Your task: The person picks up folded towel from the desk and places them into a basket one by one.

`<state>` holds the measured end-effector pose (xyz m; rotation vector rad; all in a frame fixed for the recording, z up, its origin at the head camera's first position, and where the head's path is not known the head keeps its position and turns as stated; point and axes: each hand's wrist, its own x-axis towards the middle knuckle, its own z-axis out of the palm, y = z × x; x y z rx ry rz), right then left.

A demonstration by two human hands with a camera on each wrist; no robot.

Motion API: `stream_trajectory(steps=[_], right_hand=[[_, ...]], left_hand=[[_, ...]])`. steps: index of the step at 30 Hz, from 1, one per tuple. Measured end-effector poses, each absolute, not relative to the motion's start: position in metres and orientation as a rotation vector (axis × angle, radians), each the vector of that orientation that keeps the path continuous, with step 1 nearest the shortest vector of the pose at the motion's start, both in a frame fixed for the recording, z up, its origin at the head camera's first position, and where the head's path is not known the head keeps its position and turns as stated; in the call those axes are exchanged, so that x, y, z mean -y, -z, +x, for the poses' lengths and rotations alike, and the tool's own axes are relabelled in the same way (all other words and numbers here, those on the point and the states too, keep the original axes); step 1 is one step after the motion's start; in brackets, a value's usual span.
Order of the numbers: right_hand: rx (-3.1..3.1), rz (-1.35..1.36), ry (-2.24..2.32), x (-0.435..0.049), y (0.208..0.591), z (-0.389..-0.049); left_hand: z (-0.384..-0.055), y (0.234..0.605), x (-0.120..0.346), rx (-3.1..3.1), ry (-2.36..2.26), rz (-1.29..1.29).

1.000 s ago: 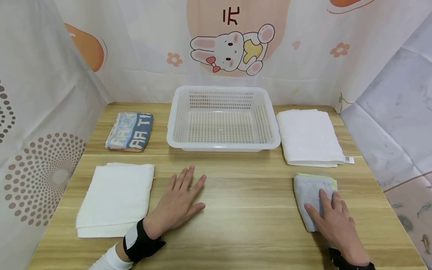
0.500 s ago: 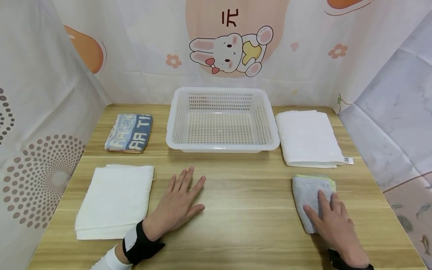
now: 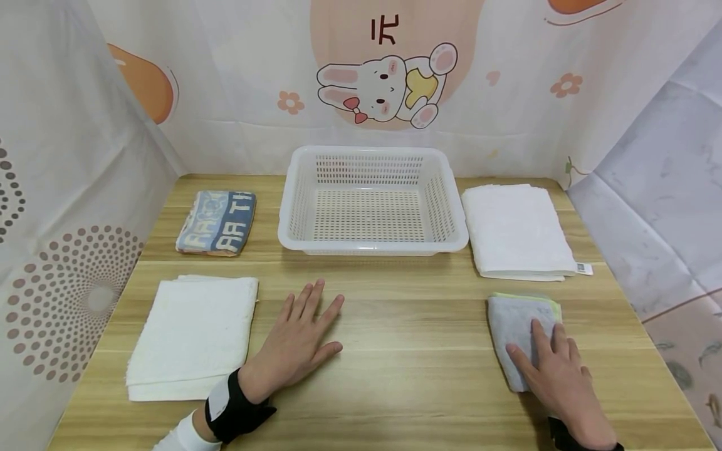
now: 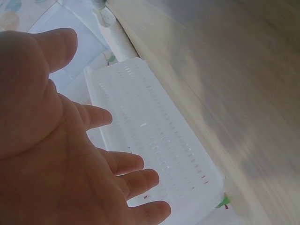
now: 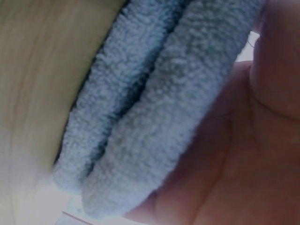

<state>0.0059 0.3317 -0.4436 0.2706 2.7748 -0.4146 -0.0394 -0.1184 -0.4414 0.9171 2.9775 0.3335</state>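
Note:
A folded grey towel with a yellow-green edge lies at the right front of the table. My right hand rests over its right part, fingers spread and relaxed on the cloth. In the right wrist view two thick folded layers of the grey towel show beside the palm. My left hand is spread palm down over the wood, holding nothing. Just left of it is a folded white towel. The left wrist view shows the straight fingers in front of the white basket.
A white perforated plastic basket with nothing in it stands at the back middle of the wooden table. A blue patterned folded towel is at the back left. Right of the basket lies another folded white towel with a tag. Printed curtains enclose the table.
The whole head view has shifted very slightly. Both hands and all the towels stay in place.

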Motion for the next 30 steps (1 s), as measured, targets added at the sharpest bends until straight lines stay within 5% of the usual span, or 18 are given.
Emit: stream_trajectory(steps=[30], right_hand=[[-2.782,0.265,0.436,-0.32,0.446,0.007]], left_hand=[[-0.041,0.442,0.118,-2.983,-0.299,0.931]])
